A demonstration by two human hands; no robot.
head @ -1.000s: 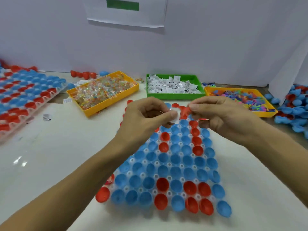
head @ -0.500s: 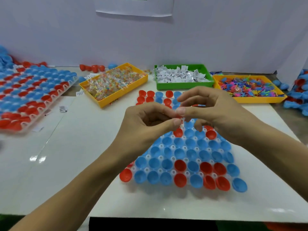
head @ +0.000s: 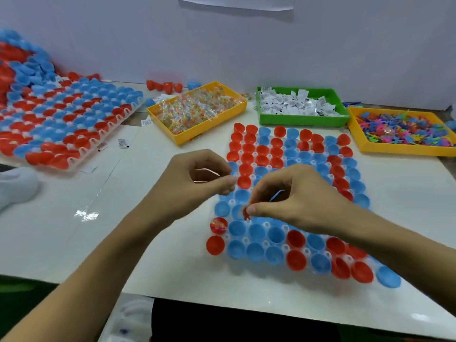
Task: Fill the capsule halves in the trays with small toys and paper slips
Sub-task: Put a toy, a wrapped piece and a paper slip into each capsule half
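Note:
A white tray point(head: 285, 247) of red and blue capsule halves lies in the middle of the table. My right hand point(head: 296, 201) hovers over its near left part and pinches a small red toy point(head: 246, 214) just above a blue capsule half point(head: 237, 210). A blue piece shows inside its curled fingers. My left hand point(head: 197, 183) is just left of it, over the tray's left edge, fingers curled round something small and shiny. Near the tray's left corner, a red capsule half point(head: 218, 225) holds a wrapped toy.
At the back stand a yellow bin point(head: 182, 140) of wrapped toys, a green bin point(head: 303, 120) of paper slips and a yellow bin point(head: 399, 150) of colourful plastic toys. A second filled tray point(head: 61, 124) and loose capsule halves point(head: 22, 65) lie at left.
My hands have parted: the right one went down to the tray's near left with a red toy, the left one stays beside it. The view tilted down and back.

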